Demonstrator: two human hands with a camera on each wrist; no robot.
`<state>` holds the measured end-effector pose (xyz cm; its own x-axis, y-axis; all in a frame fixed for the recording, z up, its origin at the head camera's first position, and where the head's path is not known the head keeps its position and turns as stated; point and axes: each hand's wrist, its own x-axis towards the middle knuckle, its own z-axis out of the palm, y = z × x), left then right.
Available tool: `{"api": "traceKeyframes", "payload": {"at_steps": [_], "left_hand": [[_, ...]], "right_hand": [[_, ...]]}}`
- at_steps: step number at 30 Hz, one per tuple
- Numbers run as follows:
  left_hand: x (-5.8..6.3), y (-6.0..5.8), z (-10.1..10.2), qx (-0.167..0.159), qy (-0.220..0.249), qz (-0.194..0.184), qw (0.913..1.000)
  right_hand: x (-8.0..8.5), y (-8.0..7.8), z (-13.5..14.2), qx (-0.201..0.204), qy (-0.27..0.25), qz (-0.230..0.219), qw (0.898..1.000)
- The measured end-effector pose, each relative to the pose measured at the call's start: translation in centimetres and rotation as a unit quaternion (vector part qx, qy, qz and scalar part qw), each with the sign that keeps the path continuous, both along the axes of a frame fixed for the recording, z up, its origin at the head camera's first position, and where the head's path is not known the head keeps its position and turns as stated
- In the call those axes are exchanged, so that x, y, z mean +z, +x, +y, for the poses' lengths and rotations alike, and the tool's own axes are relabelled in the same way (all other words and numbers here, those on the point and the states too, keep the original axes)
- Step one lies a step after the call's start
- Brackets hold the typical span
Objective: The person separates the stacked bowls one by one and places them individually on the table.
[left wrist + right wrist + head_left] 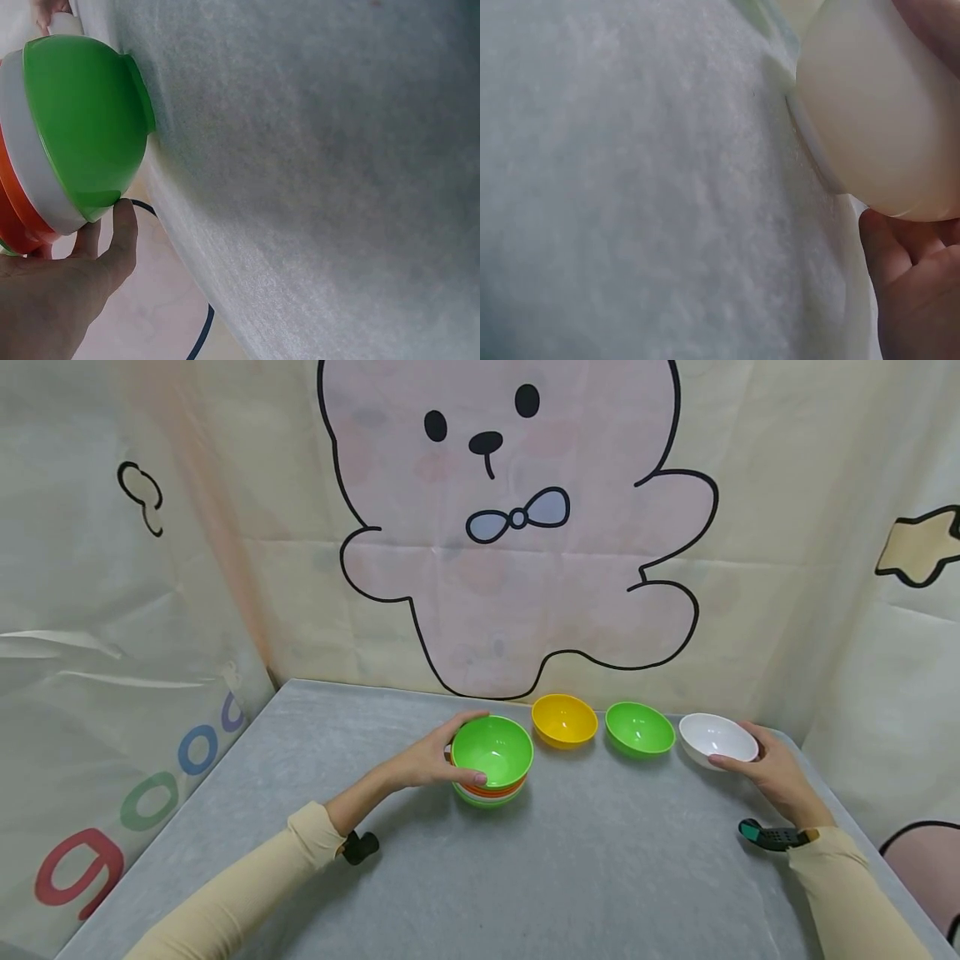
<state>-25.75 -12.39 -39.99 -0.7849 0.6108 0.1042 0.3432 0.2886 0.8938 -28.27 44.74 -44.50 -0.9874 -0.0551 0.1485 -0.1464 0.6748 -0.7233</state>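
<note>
My left hand (432, 758) grips a stack of bowls from its left side, thumb along the near side. On top of the stack is a green bowl (492, 752); orange and white rims show beneath it. The left wrist view shows the bottom green bowl (94, 120), with a white bowl (34, 142) nested in it. At the far right, my right hand (772, 774) holds a white bowl (717, 739) by its right side, thumb at the near rim. In the right wrist view, fingers (885, 244) lie against that bowl's outside.
A yellow bowl (565, 722) and another green bowl (640, 729) stand in a row between the stack and the white bowl, near the back edge of the grey-covered table (570, 877). A printed curtain (517, 610) hangs right behind the table.
</note>
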Motion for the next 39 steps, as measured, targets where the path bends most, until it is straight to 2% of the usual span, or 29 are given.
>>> {"api": "traceKeyframes", "payload": {"at_steps": [10,18,23,33,39], "left_hand": [[-0.2,-0.2,0.0,0.000,0.004,-0.003,1.0000],[-0.2,-0.2,-0.1,-0.004,0.006,-0.002,1.0000],[-0.2,-0.2,-0.1,-0.005,0.003,-0.003,1.0000],[0.0,-0.1,0.0,-0.003,0.005,-0.002,1.0000],[-0.1,-0.2,0.1,-0.003,0.006,-0.003,1.0000]], "right_hand": [[0.2,0.2,0.2,0.027,0.008,0.018,0.999],[1.0,0.6,1.0,0.046,-0.015,-0.014,0.999],[1.5,1.4,1.8,0.034,-0.037,-0.027,0.998],[3.3,3.0,2.2,-0.016,-0.018,0.031,0.999],[3.9,3.6,1.9,-0.026,-0.041,0.072,0.996]]}}
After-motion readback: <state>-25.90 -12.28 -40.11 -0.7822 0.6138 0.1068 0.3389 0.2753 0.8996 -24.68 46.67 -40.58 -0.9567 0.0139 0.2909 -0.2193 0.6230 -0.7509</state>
